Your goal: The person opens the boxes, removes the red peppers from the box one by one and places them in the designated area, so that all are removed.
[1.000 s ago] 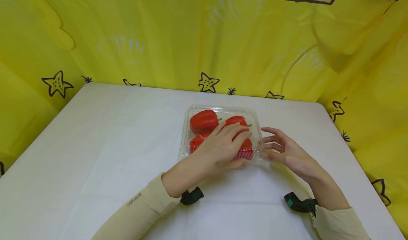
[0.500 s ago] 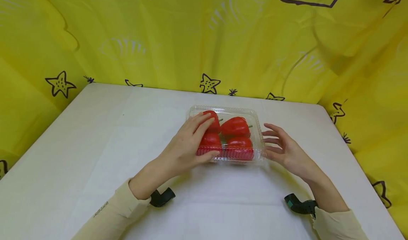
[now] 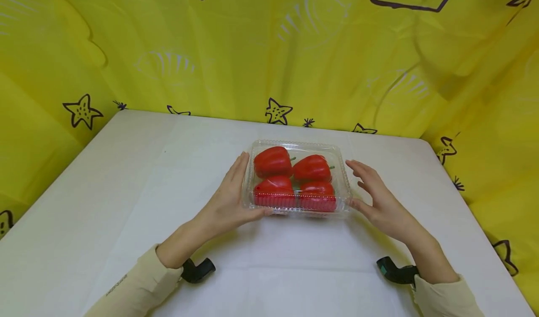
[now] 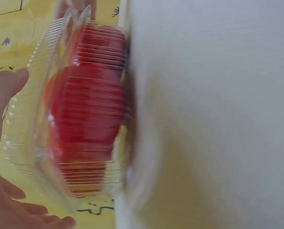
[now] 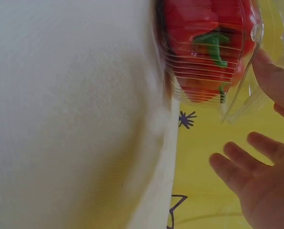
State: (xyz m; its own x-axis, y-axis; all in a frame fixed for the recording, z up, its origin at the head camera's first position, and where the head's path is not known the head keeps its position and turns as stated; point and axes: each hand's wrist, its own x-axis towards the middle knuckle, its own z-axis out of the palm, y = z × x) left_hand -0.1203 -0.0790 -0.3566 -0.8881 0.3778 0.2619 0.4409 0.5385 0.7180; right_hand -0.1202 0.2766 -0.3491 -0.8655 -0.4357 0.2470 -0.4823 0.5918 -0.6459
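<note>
Four red peppers (image 3: 306,170) lie in a clear plastic box (image 3: 343,176).

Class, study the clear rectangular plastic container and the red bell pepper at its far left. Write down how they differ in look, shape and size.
The clear rectangular plastic container is colourless and see-through, whereas the red bell pepper is opaque. The container is boxy, with ridged sides; the pepper is rounded and smoother. The container is larger and encloses the pepper. Both look shiny.
</note>
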